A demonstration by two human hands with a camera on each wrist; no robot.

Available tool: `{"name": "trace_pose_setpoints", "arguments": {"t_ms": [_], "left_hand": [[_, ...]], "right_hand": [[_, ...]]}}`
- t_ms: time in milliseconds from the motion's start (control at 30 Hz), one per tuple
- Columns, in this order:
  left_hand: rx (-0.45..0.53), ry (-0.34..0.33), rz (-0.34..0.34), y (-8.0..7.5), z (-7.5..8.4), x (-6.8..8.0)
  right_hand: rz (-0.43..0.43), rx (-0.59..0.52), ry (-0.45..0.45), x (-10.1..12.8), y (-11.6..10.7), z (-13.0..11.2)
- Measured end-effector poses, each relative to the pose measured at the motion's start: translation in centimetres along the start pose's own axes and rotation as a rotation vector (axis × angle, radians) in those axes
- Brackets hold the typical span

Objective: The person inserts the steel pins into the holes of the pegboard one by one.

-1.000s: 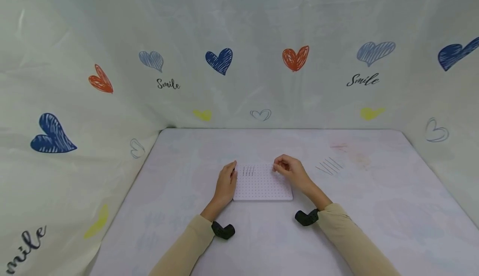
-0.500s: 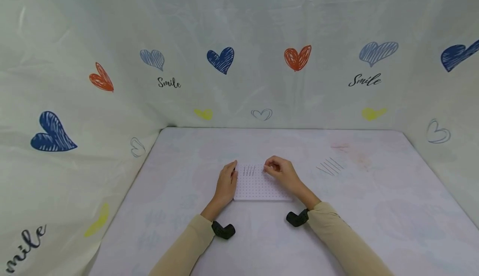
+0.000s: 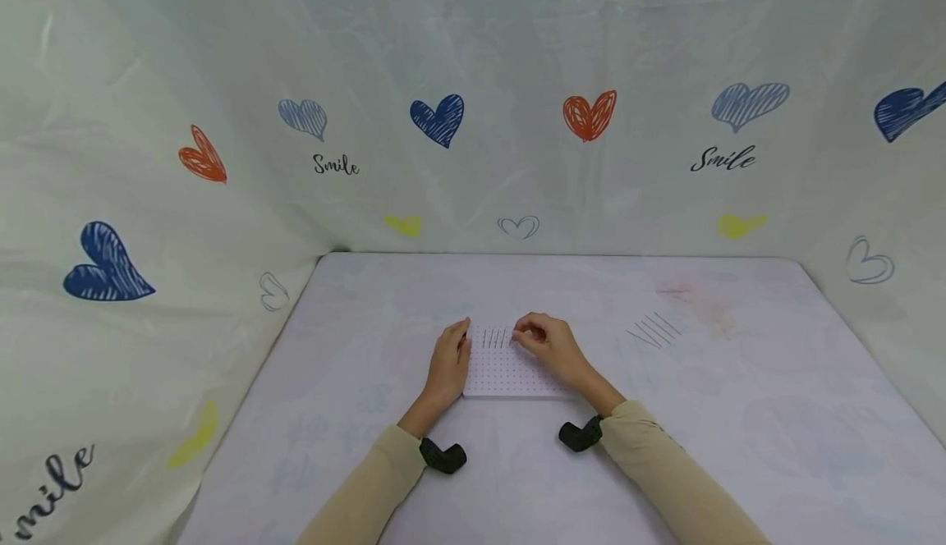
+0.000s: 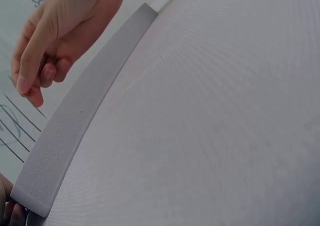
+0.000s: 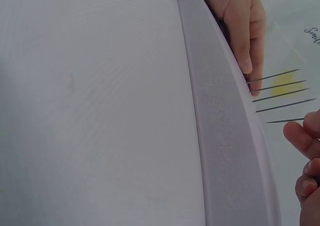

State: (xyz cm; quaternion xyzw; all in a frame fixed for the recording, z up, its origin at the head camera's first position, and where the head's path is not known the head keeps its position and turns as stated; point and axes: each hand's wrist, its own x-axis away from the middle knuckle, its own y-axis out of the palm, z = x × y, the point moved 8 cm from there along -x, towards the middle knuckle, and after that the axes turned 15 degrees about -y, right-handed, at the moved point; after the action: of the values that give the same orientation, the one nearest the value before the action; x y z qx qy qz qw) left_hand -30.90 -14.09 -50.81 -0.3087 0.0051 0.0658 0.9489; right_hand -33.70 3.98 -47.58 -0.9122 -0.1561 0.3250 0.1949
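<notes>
A white pegboard point(image 3: 495, 377) with rows of small holes lies on the table in the head view. My left hand point(image 3: 447, 364) rests along its left edge, fingers nearly straight against the side. Several thin dark needles point(image 3: 495, 338) stand in a row near the board's far left corner. Just right of that row, my right hand point(image 3: 550, 348) pinches another needle point(image 5: 282, 121) between thumb and forefinger. In the right wrist view, its lower tip shows close to the board, in line with the standing needles. The right fingers hide its upper end there.
Several loose needles point(image 3: 654, 330) lie side by side on the white table point(image 3: 739, 414), right of the board. A pale curtain point(image 3: 502, 52) printed with hearts hangs behind the table. Each wrist wears a black camera mount point(image 3: 443, 456).
My right hand has moved left over the board, carrying the pinched needle up to the standing row. The left hand has stayed at the board's left edge.
</notes>
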Motion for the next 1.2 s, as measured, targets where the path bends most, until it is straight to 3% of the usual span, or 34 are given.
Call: {"name": "trace_pose_setpoints", "arguments": {"t_ms": [833, 1200], "left_hand": [[0.010, 0.007, 0.005, 0.20, 0.21, 0.39], [-0.003, 0.015, 0.013, -0.09, 0.28, 0.13]], "right_hand": [[-0.064, 0.120, -0.067, 0.59, 0.87, -0.27], [-0.085, 0.107, -0.011, 0.62, 0.21, 0.17]]}}
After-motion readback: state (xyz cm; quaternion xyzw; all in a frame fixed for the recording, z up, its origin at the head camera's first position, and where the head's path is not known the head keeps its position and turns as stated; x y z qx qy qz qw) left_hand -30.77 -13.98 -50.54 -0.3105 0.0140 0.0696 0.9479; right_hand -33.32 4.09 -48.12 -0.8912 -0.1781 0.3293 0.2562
